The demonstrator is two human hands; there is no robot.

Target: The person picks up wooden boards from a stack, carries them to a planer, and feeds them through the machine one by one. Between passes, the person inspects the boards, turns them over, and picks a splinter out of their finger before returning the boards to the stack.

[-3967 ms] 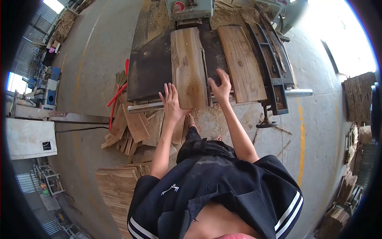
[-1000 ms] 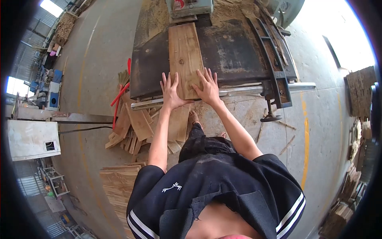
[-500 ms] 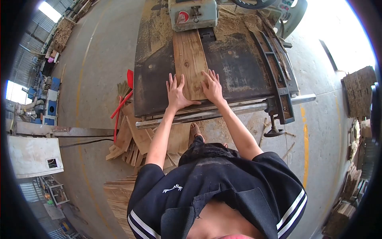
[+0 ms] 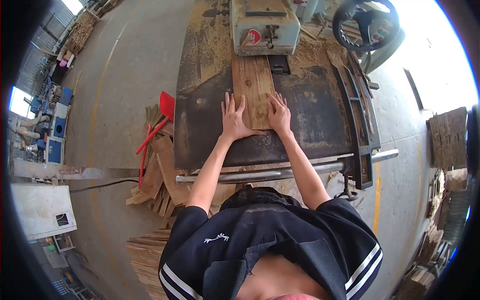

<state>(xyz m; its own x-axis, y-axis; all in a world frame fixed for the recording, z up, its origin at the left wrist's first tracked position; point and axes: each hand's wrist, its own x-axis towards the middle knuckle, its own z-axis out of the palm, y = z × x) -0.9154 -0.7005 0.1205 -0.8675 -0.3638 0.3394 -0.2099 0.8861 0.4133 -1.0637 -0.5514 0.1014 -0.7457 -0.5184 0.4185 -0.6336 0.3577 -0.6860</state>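
A wooden board [image 4: 256,90] lies flat on the dark machine table [image 4: 310,115], its far end under the pale green machine housing [image 4: 265,30]. My left hand [image 4: 235,120] rests at the board's near left corner, fingers spread, with the thumb along the near end. On the right edge lies my right hand [image 4: 279,114], its fingers apart and the fingertips on the board's surface. Neither hand is wrapped round the board.
A metal rail [image 4: 240,176] runs along the table's near edge, and a black fence frame [image 4: 357,120] stands at the right. Beyond is a handwheel [image 4: 366,25]. A red dustpan [image 4: 167,106] and wood offcuts [image 4: 167,170] are at the left.
The board has slid forward, farther under the housing, with both hands moving along at its near end. The whole view has also shifted.
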